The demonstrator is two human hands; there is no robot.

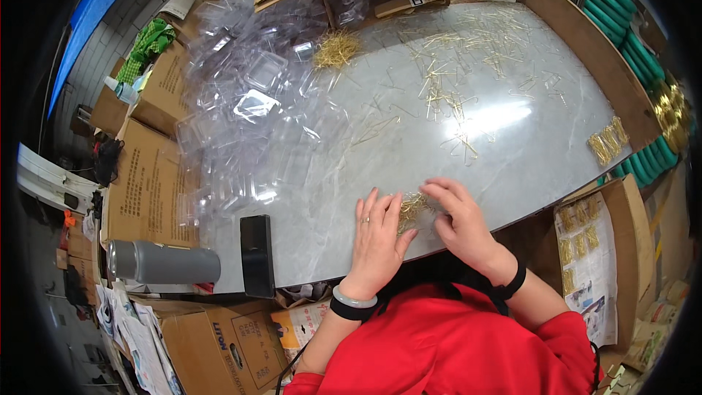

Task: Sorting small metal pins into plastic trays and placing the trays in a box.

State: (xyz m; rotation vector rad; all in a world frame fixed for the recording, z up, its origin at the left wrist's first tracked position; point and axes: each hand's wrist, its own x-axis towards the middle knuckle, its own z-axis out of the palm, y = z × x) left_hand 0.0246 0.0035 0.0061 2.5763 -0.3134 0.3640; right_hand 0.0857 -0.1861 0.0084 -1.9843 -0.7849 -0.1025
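A small heap of gold wire hooks (pixel 414 210) lies near the table's front edge, between my two hands. My left hand (pixel 379 238) rests flat with stretched fingers, its index finger and thumb along the heap's left side. From the right, my right hand (pixel 466 225) curves toward the same heap, thumb and fingers apart, fingertips at its edge. The hands partly cover the hooks, so single pieces are hard to make out. Farther back, many loose gold hooks (pixel 446 95) are scattered over the grey table (pixel 322 249).
Clear plastic boxes (pixel 256 106) pile up on the left, beside a tangled gold clump (pixel 336 49). A black phone (pixel 257 256) and grey bottle (pixel 168 262) lie at the front left. Bundled hooks (pixel 608 141) sit far right; more lie in a cardboard box (pixel 632 249) below.
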